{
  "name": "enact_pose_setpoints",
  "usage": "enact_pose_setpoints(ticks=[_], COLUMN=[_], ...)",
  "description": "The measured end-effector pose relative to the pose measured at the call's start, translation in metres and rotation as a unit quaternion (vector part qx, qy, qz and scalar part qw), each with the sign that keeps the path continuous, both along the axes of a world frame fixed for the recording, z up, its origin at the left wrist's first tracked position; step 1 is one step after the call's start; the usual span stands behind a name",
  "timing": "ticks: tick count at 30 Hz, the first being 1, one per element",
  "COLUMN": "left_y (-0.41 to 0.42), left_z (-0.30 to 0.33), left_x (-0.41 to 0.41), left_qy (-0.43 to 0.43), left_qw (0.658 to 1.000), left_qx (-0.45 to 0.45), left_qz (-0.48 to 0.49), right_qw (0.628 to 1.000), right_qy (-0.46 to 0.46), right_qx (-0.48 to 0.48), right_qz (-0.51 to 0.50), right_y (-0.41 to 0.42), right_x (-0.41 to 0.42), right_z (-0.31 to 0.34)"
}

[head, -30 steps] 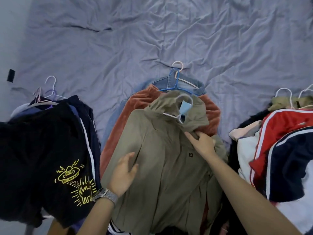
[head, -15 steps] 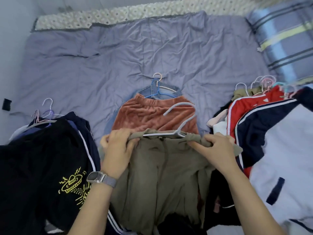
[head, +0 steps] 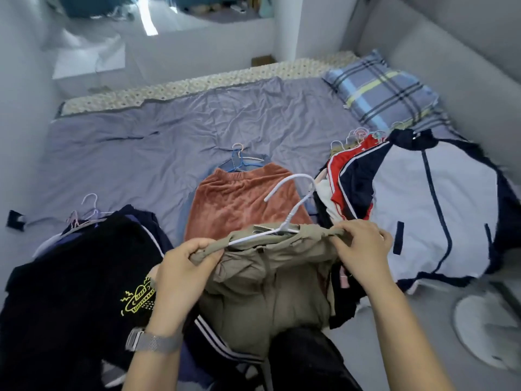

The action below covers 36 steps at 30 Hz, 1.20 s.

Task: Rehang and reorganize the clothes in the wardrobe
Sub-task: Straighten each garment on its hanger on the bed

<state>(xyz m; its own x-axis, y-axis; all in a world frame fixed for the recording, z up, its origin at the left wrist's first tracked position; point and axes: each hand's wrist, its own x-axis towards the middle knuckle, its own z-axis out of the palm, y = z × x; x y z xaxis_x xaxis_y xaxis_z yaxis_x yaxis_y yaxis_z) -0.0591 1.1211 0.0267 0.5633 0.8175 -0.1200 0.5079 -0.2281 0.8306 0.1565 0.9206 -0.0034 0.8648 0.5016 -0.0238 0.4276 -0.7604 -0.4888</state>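
You hold the olive jacket (head: 267, 277) up over the near edge of the bed (head: 169, 142), its white hanger (head: 293, 210) poking out of the collar. Your left hand (head: 180, 277) grips one shoulder, your right hand (head: 361, 249) pinches the other. Behind it lies a rust velvet garment (head: 242, 204); a black pile (head: 70, 277) sits toward the near left corner, a white-and-navy jacket (head: 437, 210) toward the right edge.

Both hands (head: 183, 266) gripping olive garment (head: 267, 277), white hanger (head: 293, 213), bed (head: 169, 142)
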Motion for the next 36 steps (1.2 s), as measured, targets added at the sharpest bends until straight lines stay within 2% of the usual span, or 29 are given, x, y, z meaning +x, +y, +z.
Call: enact_pose_setpoints(ticks=[5, 9, 12, 18, 28, 33, 36], left_y=[-0.029, -0.056, -0.077, -0.119, -0.227, -0.308, -0.342], left_z=[0.021, 0.032, 0.039, 0.049, 0.057, 0.051, 0.053], left_x=[-0.038, -0.044, -0.04, -0.018, 0.079, 0.157, 0.2], left_qy=[-0.023, -0.051, -0.077, -0.095, -0.091, -0.086, -0.09], left_qw=[0.998, 0.992, 0.985, 0.969, 0.954, 0.95, 0.951], left_qx=[-0.017, -0.003, -0.032, -0.079, -0.057, -0.088, -0.069], left_qz=[-0.055, -0.113, -0.148, -0.213, -0.279, -0.288, -0.288], right_qw=[1.0, 0.999, 0.994, 0.98, 0.96, 0.949, 0.945], right_qy=[0.008, 0.025, 0.039, -0.009, -0.014, -0.061, -0.094], right_qx=[-0.003, 0.029, 0.077, 0.137, 0.15, 0.148, 0.147], right_qz=[-0.004, -0.034, -0.065, -0.143, -0.237, -0.272, -0.278], right_y=[-0.049, -0.094, -0.123, -0.176, -0.3, -0.392, -0.432], right_x=[-0.046, -0.071, -0.08, -0.083, -0.029, 0.022, 0.055], right_z=[0.033, 0.047, 0.062, 0.075, 0.066, 0.081, 0.099])
